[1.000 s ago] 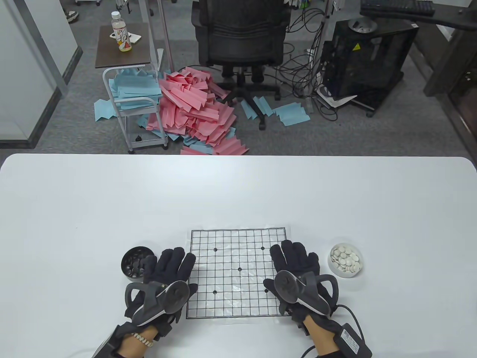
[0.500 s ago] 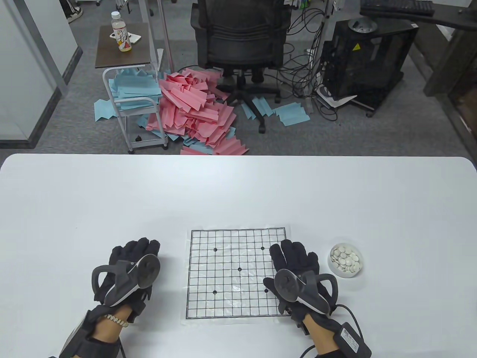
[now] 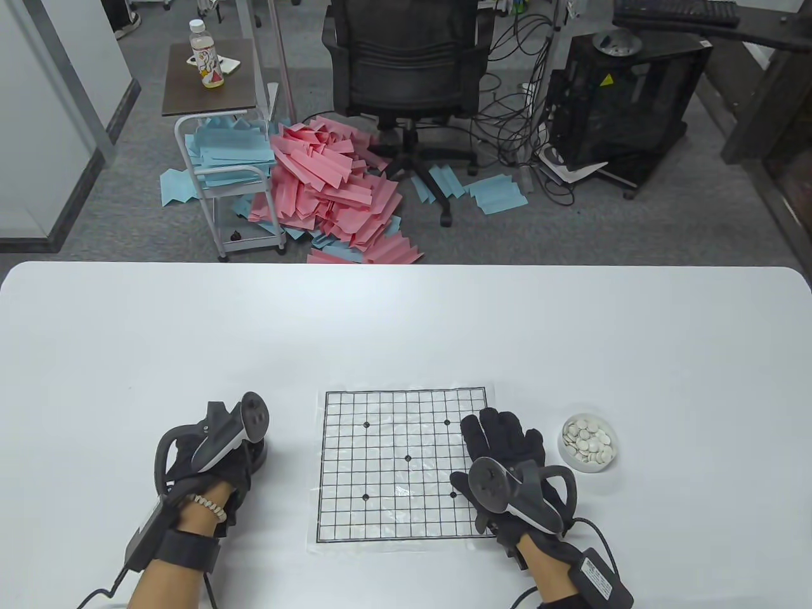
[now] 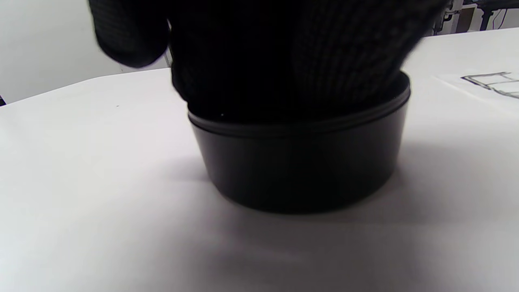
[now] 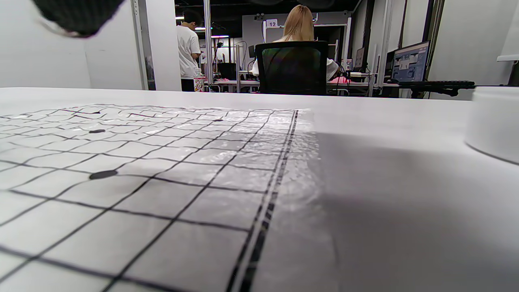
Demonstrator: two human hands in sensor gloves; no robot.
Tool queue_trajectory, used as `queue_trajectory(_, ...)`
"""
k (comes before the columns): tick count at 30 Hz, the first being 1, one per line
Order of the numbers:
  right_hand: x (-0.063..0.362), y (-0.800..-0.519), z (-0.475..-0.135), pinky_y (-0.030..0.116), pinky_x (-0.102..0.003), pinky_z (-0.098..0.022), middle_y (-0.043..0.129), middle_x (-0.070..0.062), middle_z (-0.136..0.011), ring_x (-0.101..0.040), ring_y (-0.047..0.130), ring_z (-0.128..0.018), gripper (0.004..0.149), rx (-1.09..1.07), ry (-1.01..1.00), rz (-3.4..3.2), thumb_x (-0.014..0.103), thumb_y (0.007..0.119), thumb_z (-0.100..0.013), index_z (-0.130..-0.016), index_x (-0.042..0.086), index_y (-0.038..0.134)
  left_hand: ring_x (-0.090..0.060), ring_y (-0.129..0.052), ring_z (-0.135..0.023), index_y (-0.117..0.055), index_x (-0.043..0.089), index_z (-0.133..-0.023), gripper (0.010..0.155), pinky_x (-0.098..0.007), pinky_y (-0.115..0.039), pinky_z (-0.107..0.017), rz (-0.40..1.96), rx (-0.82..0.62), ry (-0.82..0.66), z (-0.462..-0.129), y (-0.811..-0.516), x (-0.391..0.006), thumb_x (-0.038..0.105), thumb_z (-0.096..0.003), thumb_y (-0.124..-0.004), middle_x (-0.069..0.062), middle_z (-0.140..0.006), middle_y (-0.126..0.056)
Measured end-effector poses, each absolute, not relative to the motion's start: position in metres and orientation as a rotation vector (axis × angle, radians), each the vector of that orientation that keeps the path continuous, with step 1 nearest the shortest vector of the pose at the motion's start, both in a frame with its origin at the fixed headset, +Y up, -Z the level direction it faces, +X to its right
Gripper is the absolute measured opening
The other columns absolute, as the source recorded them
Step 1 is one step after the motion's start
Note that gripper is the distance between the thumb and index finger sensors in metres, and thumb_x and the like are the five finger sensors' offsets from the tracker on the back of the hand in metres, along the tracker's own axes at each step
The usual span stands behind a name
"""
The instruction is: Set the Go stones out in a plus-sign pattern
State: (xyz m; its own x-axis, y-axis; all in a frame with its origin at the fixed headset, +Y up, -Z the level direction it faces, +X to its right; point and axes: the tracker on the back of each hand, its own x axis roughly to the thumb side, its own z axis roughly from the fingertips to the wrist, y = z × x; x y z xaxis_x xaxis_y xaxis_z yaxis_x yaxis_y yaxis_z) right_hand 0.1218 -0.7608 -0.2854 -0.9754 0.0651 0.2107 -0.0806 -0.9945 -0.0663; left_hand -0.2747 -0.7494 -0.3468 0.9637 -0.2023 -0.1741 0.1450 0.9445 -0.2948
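My left hand (image 3: pixel 212 466) is down in the black bowl (image 4: pixel 300 162) left of the board (image 3: pixel 403 466); can't tell if it's grasping anything. My right hand (image 3: pixel 507 457) lies flat and relaxed on the board's right edge, with the white stones (image 3: pixel 589 441) in their bowl just beside it.

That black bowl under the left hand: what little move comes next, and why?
Probably pinch one black stone and lift it toward the grid's centre dot. The left hand has its fingers down in the black bowl, the Go board carries no stones, and the right hand rests on its right edge.
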Motion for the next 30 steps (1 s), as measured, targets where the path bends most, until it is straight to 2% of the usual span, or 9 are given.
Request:
queue_trajectory(4,0.1225,-0.7607,-0.2858,0.042,-0.071,-0.075,0.036,-0.009,-0.119,-0.042,0.041,-0.112,0.085,0.319,-0.115,3.047,0.059,0.076,-0.041,-0.111,0.031,0.037,-0.026,-0.099,-0.066,-0.088,0.031,-0.087,0.053,-0.05,-0.076,-0.057,-0.199,-0.282,0.222,-0.3516,-0.7541,-0.2728,0.038,-0.0347,-0.095,0.0,-0.089,-0.099)
queue_trajectory(12,0.1233,-0.7605,-0.2861,0.042,-0.071,-0.075,0.036,-0.009,-0.119,-0.042,0.042,-0.112,0.085,0.316,-0.104,3.052,0.059,0.076,-0.041,-0.111,0.031,0.036,-0.024,-0.103,-0.054,-0.096,0.032,-0.075,0.04,-0.051,-0.079,-0.054,-0.242,-0.181,0.21,-0.3505,-0.7573,-0.2716,0.035,-0.0345,-0.095,0.004,-0.074,-0.107)
queue_trajectory(17,0.1234,-0.7605,-0.286,0.042,-0.071,-0.075,0.036,-0.009,-0.119,-0.042,0.042,-0.112,0.085,0.319,-0.105,3.054,0.059,0.076,-0.041,-0.111,0.031,0.037,-0.025,-0.102,-0.055,-0.095,0.031,-0.076,0.041,-0.052,-0.078,-0.055,-0.266,-0.184,0.202,-0.3507,-0.7593,-0.2697,0.035,-0.0351,-0.094,0.003,-0.074,-0.106)
queue_trajectory(23,0.1228,-0.7606,-0.2857,0.042,-0.071,-0.075,0.036,-0.009,-0.119,-0.042,0.042,-0.112,0.085,0.322,-0.103,3.057,0.059,0.076,-0.041,-0.111,0.031,0.037,-0.024,-0.101,-0.061,-0.091,0.031,-0.083,0.049,-0.053,-0.076,-0.058,-0.268,-0.306,0.196,-0.3549,-0.7562,-0.27,0.033,-0.0341,-0.096,0.003,-0.082,-0.102)
queue_trajectory(30,0.1225,-0.7604,-0.2855,0.042,-0.071,-0.075,0.036,-0.009,-0.119,-0.042,0.042,-0.112,0.085,0.323,-0.106,3.055,0.059,0.076,-0.041,-0.111,0.031,0.037,-0.023,-0.102,-0.053,-0.094,0.03,-0.077,0.045,-0.053,-0.077,-0.057,-0.297,-0.239,0.197,-0.3542,-0.7598,-0.2684,0.032,-0.0323,-0.097,0.002,-0.072,-0.107)
